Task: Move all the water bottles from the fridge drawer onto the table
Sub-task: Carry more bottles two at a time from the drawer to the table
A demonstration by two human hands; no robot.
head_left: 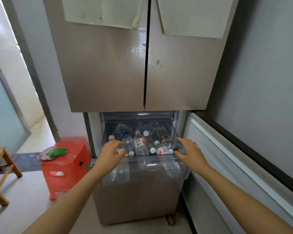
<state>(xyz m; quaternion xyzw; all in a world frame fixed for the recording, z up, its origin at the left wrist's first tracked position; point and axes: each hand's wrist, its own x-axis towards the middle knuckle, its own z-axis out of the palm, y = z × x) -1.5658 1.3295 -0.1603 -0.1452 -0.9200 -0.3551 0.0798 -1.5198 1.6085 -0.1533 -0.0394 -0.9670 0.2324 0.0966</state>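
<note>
My left hand [112, 152] is open. Its fingers are spread and reach in over the left end of the fridge drawer [183, 166], with the thumb low at the front rim. The fingertips lie against a clear bottle with a blue cap [126, 139]; I cannot tell whether they press on it, and nothing is gripped. My right hand [190, 153] is open too. Its fingers are straight and hang over the drawer's right front corner, and it holds nothing.

The water bottles [141, 145] are all in the drawer, just below the centre of the frame. They are piled loosely, most lying on their sides. They have white caps and red-and-white labels, and more of them show through the clear front wall. The drawer stands pulled out under the fridge's two closed upper doors [108, 73], which fill the top middle of the frame and carry pale sheets of paper [100, 12].

A lower door [227, 166] stands swung open along the right side of the frame. At lower left, just beside the fridge, is a red plastic stool [66, 166]. It holds a shallow dish [45, 155] and a green packet [58, 152]. A wooden stool [2, 159] shows at the left edge.
</note>
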